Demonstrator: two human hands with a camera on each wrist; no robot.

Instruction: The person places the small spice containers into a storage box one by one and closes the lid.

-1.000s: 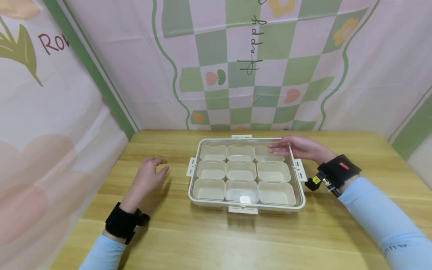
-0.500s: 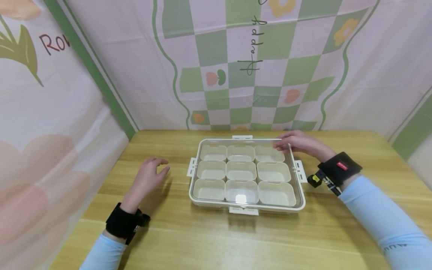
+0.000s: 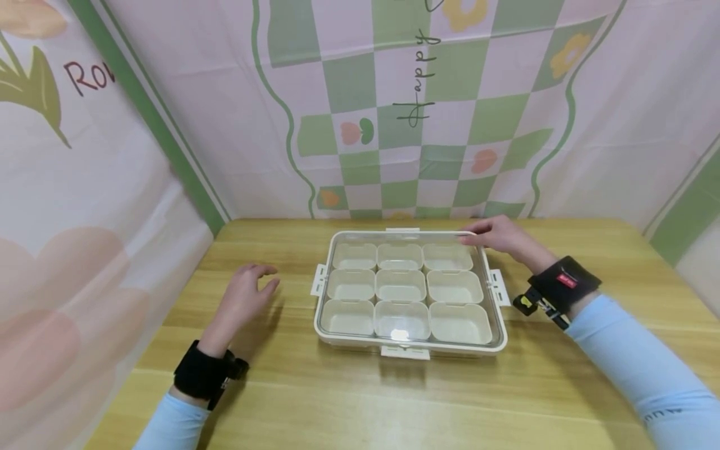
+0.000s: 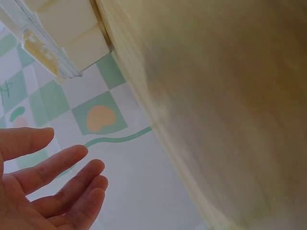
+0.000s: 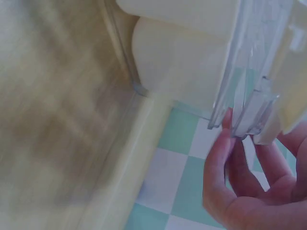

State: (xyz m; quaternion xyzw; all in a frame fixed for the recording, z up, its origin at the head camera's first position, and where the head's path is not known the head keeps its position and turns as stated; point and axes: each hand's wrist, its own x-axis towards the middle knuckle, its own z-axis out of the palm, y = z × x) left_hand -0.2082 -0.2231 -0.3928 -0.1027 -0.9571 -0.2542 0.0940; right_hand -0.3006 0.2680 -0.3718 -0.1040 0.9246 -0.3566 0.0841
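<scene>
A clear-walled storage box (image 5: 209,117) stands on the wooden table, holding rows of small cream-coloured cups (image 3: 400,285). Over it lies a transparent lid (image 3: 497,325) with a cream rim and flap latches (image 3: 499,287) spread outward on its sides. My right hand (image 3: 503,237) grips the lid at its back right corner; in the right wrist view its fingertips (image 5: 224,139) reach in between box and lid. Off the box's left side, my left hand (image 3: 245,290) holds nothing, its fingers loosely bent above the table.
The wooden table (image 3: 360,400) extends in front of the box and to both sides. A printed checkered cloth (image 3: 394,125) hangs behind its back edge, and another printed cloth (image 3: 101,219) hangs at the left. Both wrists wear black camera straps (image 3: 565,287).
My right hand has drawn back and outward from above the lid's corner, and its fingers now close at the corner's edge. My left hand and the box stay in place.
</scene>
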